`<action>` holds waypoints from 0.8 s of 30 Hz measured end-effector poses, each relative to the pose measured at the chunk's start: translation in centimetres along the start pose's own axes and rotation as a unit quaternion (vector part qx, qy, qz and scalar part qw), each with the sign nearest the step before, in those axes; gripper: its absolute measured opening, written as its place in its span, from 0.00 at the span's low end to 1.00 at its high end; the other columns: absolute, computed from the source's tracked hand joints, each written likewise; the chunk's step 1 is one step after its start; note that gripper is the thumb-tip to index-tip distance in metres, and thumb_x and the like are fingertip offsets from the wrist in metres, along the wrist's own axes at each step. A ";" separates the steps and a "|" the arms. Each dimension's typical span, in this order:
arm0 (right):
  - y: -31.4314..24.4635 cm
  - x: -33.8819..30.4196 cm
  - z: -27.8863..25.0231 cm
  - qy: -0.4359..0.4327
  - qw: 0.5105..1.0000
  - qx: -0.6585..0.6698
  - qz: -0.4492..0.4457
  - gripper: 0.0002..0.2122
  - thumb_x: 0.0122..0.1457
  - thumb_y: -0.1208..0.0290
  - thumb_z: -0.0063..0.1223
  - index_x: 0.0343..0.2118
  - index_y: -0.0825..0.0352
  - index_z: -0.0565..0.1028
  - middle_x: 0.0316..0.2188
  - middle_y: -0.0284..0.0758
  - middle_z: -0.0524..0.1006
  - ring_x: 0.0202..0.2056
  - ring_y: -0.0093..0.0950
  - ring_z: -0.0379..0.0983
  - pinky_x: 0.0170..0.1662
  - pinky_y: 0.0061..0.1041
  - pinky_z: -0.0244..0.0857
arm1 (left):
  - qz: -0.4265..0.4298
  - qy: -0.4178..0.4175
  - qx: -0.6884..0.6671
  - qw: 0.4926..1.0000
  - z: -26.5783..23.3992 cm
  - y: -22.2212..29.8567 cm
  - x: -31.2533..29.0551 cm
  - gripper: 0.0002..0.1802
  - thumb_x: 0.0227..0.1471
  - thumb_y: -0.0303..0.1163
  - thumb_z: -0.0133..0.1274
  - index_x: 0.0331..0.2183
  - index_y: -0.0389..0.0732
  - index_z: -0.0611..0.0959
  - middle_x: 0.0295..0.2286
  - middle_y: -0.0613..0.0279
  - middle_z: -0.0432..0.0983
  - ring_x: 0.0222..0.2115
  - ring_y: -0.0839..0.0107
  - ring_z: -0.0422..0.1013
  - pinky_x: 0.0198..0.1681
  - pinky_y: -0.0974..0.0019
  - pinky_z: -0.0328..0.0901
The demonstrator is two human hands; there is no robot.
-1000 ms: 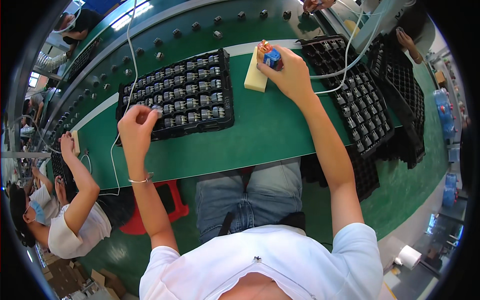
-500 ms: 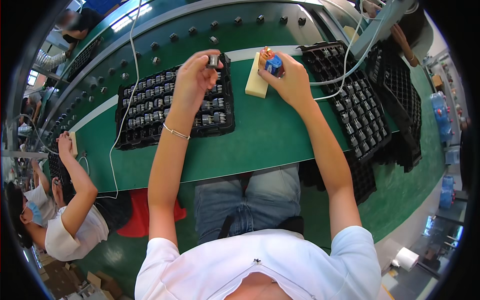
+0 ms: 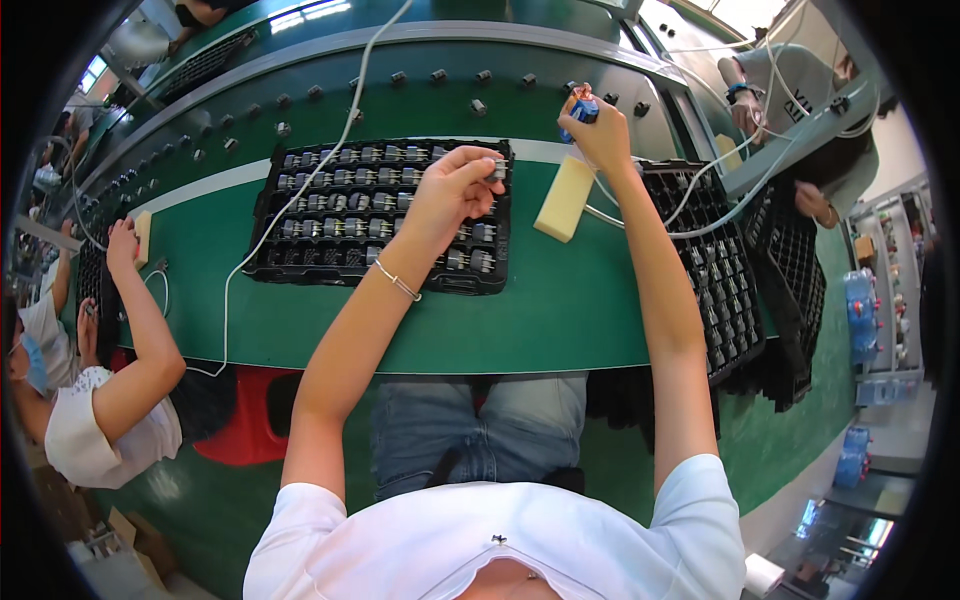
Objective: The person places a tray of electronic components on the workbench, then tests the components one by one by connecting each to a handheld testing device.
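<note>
A small grey metal component [image 3: 494,172] sits pinched at the fingertips of the left hand [image 3: 455,195], over the right end of a flat black compartment tray [image 3: 380,276] bearing rows of similar pieces, while the right hand [image 3: 604,138] grips a blue, blocky handheld device [image 3: 583,110] with a coppery-orange far end.

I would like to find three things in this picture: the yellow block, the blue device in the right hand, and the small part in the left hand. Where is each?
Yellow block [image 3: 564,200]: head view, middle of its top face.
Blue device [image 3: 585,110]: head view, its blue body.
Small part [image 3: 495,171]: head view, its visible side.
</note>
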State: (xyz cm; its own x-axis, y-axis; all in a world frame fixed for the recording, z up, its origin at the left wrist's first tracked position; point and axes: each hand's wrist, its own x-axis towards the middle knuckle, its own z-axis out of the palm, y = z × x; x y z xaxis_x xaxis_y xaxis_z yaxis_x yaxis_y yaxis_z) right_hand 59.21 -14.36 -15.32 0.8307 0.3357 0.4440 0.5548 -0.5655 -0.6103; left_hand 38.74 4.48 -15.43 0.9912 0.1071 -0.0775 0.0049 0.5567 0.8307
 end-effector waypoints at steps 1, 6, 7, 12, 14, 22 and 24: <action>-0.1 0.8 0.6 0.007 1.000 -0.019 -0.002 0.17 0.44 0.59 0.62 0.31 0.68 0.79 0.23 0.43 0.79 0.26 0.39 0.77 0.34 0.33 0.70 | -0.001 -0.014 0.001 1.000 -0.1 0.1 0.0 0.08 0.59 0.29 0.53 0.40 0.38 0.80 0.24 0.61 0.78 0.17 0.79 0.70 0.20 0.78 0.63; 1.2 2.9 2.4 0.004 0.991 -0.131 -0.015 0.19 0.44 0.56 0.61 0.32 0.68 0.79 0.25 0.47 0.79 0.30 0.45 0.78 0.36 0.38 0.70 | 0.005 -0.032 0.007 0.999 0.0 0.2 0.2 0.11 0.56 0.27 0.54 0.42 0.36 0.78 0.33 0.51 0.83 0.19 0.78 0.73 0.20 0.79 0.65; 1.2 3.0 2.5 -0.002 0.990 -0.143 -0.014 0.18 0.45 0.56 0.61 0.32 0.67 0.79 0.27 0.47 0.80 0.31 0.46 0.78 0.37 0.40 0.71 | 0.006 -0.030 0.007 1.000 0.0 0.4 0.1 0.11 0.56 0.27 0.54 0.42 0.36 0.78 0.33 0.51 0.83 0.19 0.78 0.73 0.20 0.79 0.65; -0.1 2.8 1.5 -0.032 0.989 -0.138 -0.042 0.18 0.45 0.56 0.61 0.33 0.65 0.78 0.27 0.47 0.80 0.31 0.45 0.78 0.38 0.39 0.71 | 0.048 0.007 0.085 0.995 0.3 1.0 -0.3 0.13 0.54 0.28 0.57 0.42 0.35 0.78 0.33 0.52 0.83 0.20 0.79 0.75 0.20 0.79 0.65; -2.2 1.7 0.9 -0.039 0.998 0.032 -0.030 0.15 0.48 0.60 0.61 0.35 0.65 0.78 0.26 0.39 0.80 0.26 0.34 0.77 0.32 0.29 0.70 | 0.078 0.025 0.120 0.989 0.1 1.2 -0.7 0.13 0.53 0.28 0.58 0.41 0.35 0.78 0.33 0.52 0.83 0.20 0.79 0.75 0.20 0.79 0.65; -6.9 -9.0 -3.3 -0.178 0.881 0.422 0.116 0.16 0.56 0.67 0.58 0.45 0.70 0.75 0.34 0.31 0.77 0.32 0.17 0.74 0.32 0.15 0.67 | 0.150 0.001 0.238 0.960 3.3 0.3 -2.1 0.13 0.48 0.23 0.62 0.35 0.32 0.76 0.28 0.57 0.81 0.25 0.77 0.76 0.25 0.74 0.70; -6.9 -10.0 -3.5 -0.198 0.865 0.441 0.137 0.17 0.57 0.67 0.57 0.46 0.71 0.74 0.36 0.33 0.77 0.33 0.17 0.75 0.35 0.16 0.69 | 0.147 -0.016 0.263 0.953 3.7 0.0 -2.4 0.12 0.50 0.22 0.60 0.36 0.34 0.75 0.28 0.58 0.82 0.24 0.77 0.76 0.27 0.76 0.68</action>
State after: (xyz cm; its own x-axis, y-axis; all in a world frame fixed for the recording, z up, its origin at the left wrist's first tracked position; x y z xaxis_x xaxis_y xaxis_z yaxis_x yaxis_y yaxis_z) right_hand 46.92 -16.46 -13.24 0.7910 0.6098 0.0500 0.0088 0.0703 -0.9975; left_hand 36.86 1.13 -13.19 0.9634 0.1648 0.2114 -0.2169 0.0157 0.9761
